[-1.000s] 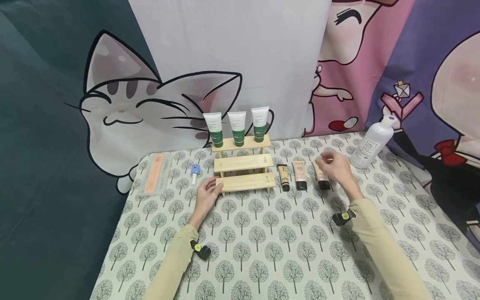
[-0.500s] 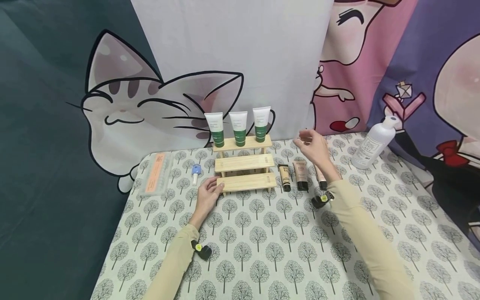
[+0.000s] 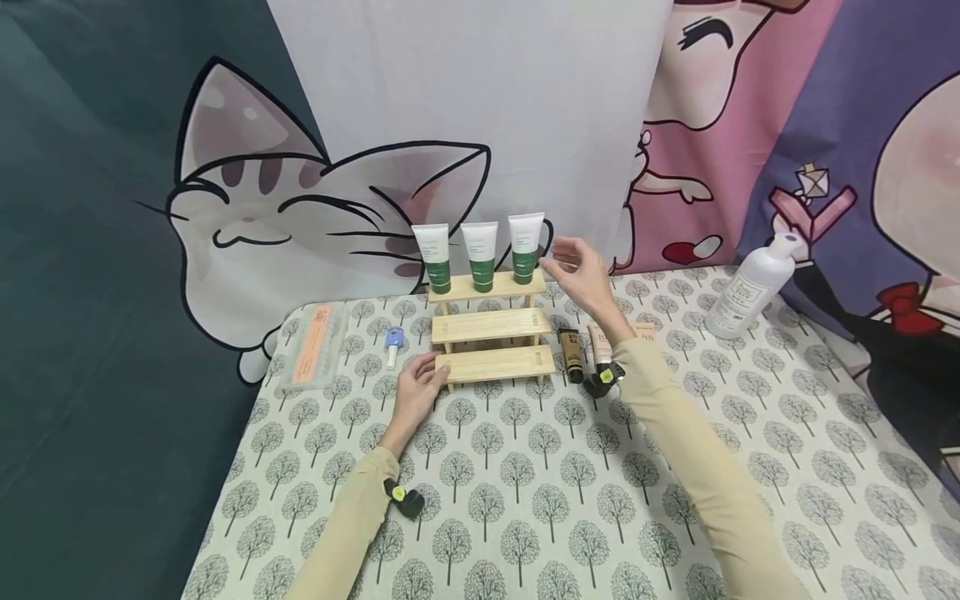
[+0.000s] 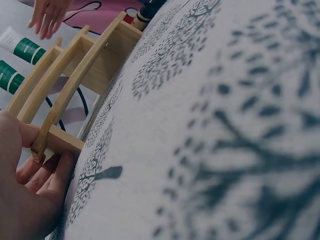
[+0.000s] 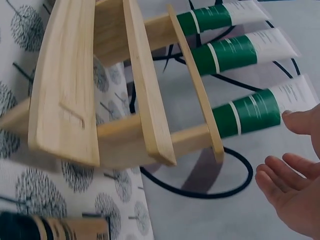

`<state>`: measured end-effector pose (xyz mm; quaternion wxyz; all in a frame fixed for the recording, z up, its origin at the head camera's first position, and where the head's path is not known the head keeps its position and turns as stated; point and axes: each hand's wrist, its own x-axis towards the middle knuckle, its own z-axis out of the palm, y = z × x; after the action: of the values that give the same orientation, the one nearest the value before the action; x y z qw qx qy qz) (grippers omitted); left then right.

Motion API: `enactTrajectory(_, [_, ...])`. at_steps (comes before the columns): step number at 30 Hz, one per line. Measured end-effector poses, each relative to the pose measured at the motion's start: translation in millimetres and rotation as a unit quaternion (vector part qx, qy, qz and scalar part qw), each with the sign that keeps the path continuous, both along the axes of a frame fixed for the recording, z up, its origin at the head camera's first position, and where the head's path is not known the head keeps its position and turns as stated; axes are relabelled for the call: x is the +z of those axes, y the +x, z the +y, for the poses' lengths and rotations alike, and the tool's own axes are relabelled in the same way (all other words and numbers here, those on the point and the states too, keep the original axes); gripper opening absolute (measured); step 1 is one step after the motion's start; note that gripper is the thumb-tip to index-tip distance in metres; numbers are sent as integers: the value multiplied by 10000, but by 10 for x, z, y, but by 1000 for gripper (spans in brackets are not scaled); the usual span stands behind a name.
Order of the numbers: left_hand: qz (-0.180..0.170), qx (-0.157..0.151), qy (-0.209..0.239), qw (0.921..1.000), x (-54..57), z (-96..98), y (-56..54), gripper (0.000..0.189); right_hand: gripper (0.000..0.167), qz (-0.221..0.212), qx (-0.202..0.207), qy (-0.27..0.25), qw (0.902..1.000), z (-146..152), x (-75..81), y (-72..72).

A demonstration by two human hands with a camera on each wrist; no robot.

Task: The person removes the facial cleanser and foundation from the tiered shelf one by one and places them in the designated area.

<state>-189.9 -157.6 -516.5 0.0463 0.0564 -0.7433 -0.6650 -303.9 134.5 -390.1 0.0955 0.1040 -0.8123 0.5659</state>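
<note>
A three-tier wooden rack [image 3: 491, 325] stands on the table. Three white-and-green tubes stand in a row on its top tier: a left tube [image 3: 432, 258], a middle tube [image 3: 481, 257] and a right tube [image 3: 525, 248]. My left hand [image 3: 417, 388] grips the left end of the lowest tier, thumb on top and fingers beneath, as the left wrist view also shows. Just right of the right tube, my right hand [image 3: 581, 275] is held up with its fingers apart and nothing between them. In the right wrist view a small gap separates its fingers from that tube.
Right of the rack lie a yellow-and-black tube [image 3: 571, 354] and pink tubes [image 3: 601, 342], partly hidden by my right arm. A white pump bottle [image 3: 752, 287] stands farther right. Left are a blue-and-white small item [image 3: 393, 346] and a clear case [image 3: 317, 346] with an orange label.
My right hand has moved left from above the rightmost pink tube to beside the right white-and-green tube. The left hand keeps its hold on the rack.
</note>
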Motion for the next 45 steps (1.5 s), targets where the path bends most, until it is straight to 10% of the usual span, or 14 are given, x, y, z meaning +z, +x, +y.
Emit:
enactTrajectory(20, [-39, -42, -43, 10000, -12, -4, -15, 47, 40, -30, 259, -341, 9991, -301, -159, -194])
enactTrajectory(33, [-7, -147, -268, 9995, 374, 63, 171, 46, 43, -101, -98, -440, 9989, 6, -68, -272])
enactTrajectory(41, [22, 7, -99, 9999, -7, -7, -17, 45, 43, -50, -368, -222, 9991, 200, -125, -326])
enactTrajectory(45, [18, 32, -75, 10000, -11, 0, -13, 44, 46, -282, -457, 24, 9986, 259, -183, -349])
